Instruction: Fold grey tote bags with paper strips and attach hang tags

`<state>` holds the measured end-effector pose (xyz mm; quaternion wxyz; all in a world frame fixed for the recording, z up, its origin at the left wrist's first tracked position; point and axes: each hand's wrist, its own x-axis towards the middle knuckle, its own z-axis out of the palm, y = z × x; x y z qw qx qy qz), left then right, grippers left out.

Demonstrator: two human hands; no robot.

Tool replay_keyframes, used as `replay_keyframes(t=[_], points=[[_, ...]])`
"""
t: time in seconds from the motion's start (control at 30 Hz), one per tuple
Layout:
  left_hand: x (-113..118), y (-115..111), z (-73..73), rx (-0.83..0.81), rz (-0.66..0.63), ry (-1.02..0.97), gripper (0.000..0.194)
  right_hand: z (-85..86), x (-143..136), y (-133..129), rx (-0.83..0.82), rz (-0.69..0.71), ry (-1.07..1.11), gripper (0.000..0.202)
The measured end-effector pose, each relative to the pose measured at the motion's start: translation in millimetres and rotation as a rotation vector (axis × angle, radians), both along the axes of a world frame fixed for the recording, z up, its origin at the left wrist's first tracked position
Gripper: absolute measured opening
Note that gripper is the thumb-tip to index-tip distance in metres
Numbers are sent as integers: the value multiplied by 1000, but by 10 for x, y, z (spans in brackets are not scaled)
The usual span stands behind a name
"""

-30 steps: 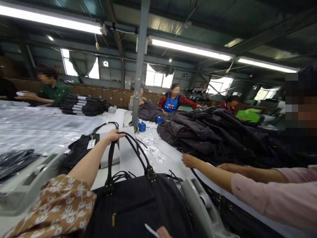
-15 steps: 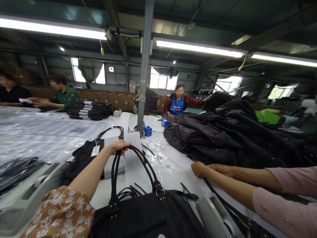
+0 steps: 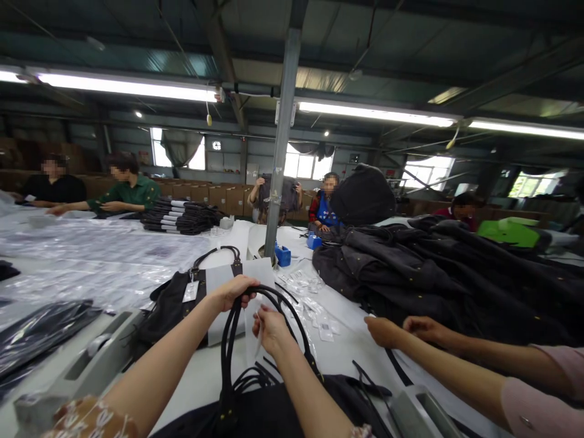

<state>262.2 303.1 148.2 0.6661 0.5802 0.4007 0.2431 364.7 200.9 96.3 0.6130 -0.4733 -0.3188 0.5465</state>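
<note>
My left hand (image 3: 236,293) is closed round the tops of the two dark handles (image 3: 298,316) of a black handbag (image 3: 260,410), holding them up. The bag's body stands at the bottom of the view, partly hidden by my right forearm. Just right of the raised handles, my right hand (image 3: 274,330) pinches a thin pale strip (image 3: 259,340), too small to identify. Beyond my left hand lies another black bag (image 3: 171,304) with a white hang tag (image 3: 190,291) and a band of white paper (image 3: 219,283) across it.
Small clear packets (image 3: 314,307) lie scattered near a metal post (image 3: 281,146). Grey tape dispensers (image 3: 86,356) flank me. A heap of dark bags (image 3: 433,267) fills the right, where a co-worker's hands (image 3: 387,331) work. Plastic sleeves (image 3: 123,243) cover the left; several people sit beyond.
My right hand has come into view beside the handles with a pale strip. My left hand keeps its hold. Across the table, a co-worker's dark bag now stands raised.
</note>
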Motion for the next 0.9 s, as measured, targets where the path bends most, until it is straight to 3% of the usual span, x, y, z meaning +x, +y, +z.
replay_keyframes(t=[0.23, 0.43, 0.57, 0.67, 0.77, 0.9], points=[[14, -73, -18, 13, 74, 90, 23, 83, -29, 242, 0, -30, 149, 28], [97, -61, -33, 60, 157, 174, 18, 33, 120, 75, -10, -75, 216, 28], [130, -79, -27, 96, 182, 157, 17, 119, 300, -60, 138, 8, 272, 39], [172, -112, -15, 145, 176, 108, 18, 220, 437, -52, 238, 44, 154, 48], [244, -156, 5, 224, 165, 22, 21, 326, 543, 38, 237, -96, -118, 30], [353, -214, 42, 335, 190, -143, 24, 477, 593, 167, 217, -137, -195, 37]])
